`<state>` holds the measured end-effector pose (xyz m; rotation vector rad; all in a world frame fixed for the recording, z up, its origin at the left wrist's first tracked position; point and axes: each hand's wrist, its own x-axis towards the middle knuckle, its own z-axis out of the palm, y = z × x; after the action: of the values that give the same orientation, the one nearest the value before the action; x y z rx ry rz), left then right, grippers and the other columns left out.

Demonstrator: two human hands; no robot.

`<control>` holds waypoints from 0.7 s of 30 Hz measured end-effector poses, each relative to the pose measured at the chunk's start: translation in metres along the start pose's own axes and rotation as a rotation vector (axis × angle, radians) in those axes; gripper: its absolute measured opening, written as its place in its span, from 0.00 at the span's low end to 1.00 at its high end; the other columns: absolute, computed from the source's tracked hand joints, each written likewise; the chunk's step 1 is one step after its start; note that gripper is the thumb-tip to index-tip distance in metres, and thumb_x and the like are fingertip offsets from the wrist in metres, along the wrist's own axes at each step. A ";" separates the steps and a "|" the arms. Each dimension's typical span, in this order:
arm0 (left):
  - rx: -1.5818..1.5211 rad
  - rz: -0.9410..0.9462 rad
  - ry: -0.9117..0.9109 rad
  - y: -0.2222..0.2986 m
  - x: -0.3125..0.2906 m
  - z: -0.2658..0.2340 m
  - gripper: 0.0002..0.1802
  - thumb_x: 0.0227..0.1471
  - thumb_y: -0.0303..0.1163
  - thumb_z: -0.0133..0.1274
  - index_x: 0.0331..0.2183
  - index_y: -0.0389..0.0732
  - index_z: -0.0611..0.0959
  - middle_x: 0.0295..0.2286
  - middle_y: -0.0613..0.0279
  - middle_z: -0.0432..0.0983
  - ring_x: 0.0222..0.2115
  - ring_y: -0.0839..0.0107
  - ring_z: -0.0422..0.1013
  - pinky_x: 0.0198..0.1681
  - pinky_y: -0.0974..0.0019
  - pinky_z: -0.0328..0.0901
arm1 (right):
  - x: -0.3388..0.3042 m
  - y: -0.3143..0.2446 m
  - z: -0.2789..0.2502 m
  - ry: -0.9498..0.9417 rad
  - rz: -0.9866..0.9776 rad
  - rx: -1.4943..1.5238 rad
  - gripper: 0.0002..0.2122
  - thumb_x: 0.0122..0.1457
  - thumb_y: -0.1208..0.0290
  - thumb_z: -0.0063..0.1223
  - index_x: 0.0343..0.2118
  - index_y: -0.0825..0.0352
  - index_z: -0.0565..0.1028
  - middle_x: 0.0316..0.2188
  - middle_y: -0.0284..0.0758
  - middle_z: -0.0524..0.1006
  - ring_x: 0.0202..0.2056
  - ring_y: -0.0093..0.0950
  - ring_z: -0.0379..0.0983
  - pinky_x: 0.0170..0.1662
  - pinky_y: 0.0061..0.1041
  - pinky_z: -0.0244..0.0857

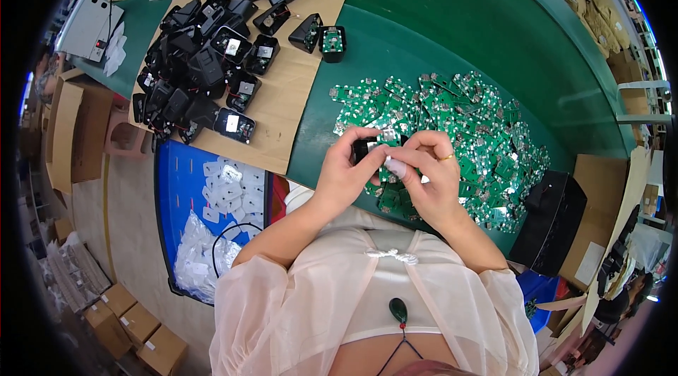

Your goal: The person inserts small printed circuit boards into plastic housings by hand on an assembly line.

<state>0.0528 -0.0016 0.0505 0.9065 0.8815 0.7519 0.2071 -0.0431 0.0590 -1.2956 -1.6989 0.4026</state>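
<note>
My left hand is closed around a small black plastic housing, whose dark edge shows between thumb and fingers. Close against it, my right hand has its thumb and fingertips pinched together; whatever they grip is too small and covered to name. A green circuit board shows between the two hands, though I cannot tell whether it sits in the housing or lies in the pile behind. Beyond and to the right spreads a large heap of green circuit boards on the green table.
Many black housings are heaped on a cardboard sheet at the left. One housing with a board inside stands past its edge. A blue bin holds white parts and plastic bags. A black box stands at the right.
</note>
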 end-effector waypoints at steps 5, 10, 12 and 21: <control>0.073 0.125 0.045 0.007 -0.001 0.004 0.17 0.49 0.24 0.50 0.44 0.40 0.71 0.38 0.58 0.68 0.26 0.80 0.68 0.23 0.78 0.65 | 0.014 -0.007 -0.005 0.053 -0.069 -0.084 0.07 0.43 0.76 0.58 0.28 0.64 0.76 0.26 0.31 0.69 0.23 0.26 0.65 0.22 0.22 0.59; 0.566 0.780 0.142 0.012 -0.001 0.004 0.18 0.42 0.17 0.52 0.38 0.44 0.80 0.43 0.54 0.64 0.26 0.74 0.70 0.28 0.73 0.66 | 0.025 -0.013 -0.015 -0.110 -0.125 -0.320 0.06 0.42 0.75 0.57 0.26 0.63 0.73 0.26 0.29 0.69 0.26 0.28 0.65 0.24 0.24 0.61; 0.583 0.836 0.164 0.012 0.000 0.004 0.19 0.39 0.17 0.54 0.36 0.46 0.81 0.44 0.55 0.64 0.25 0.73 0.70 0.27 0.73 0.66 | 0.028 -0.015 -0.019 -0.122 -0.142 -0.324 0.07 0.41 0.75 0.57 0.26 0.63 0.73 0.26 0.29 0.69 0.27 0.28 0.65 0.25 0.24 0.61; 0.662 0.903 0.135 0.010 0.001 0.000 0.10 0.38 0.20 0.58 0.28 0.44 0.80 0.40 0.58 0.67 0.20 0.75 0.68 0.20 0.75 0.62 | 0.032 -0.016 -0.025 -0.202 -0.190 -0.276 0.08 0.40 0.75 0.57 0.26 0.63 0.73 0.27 0.30 0.71 0.28 0.29 0.67 0.28 0.25 0.63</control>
<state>0.0513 0.0033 0.0587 1.9207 0.8336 1.3311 0.2180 -0.0275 0.0987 -1.3059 -2.0861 0.1960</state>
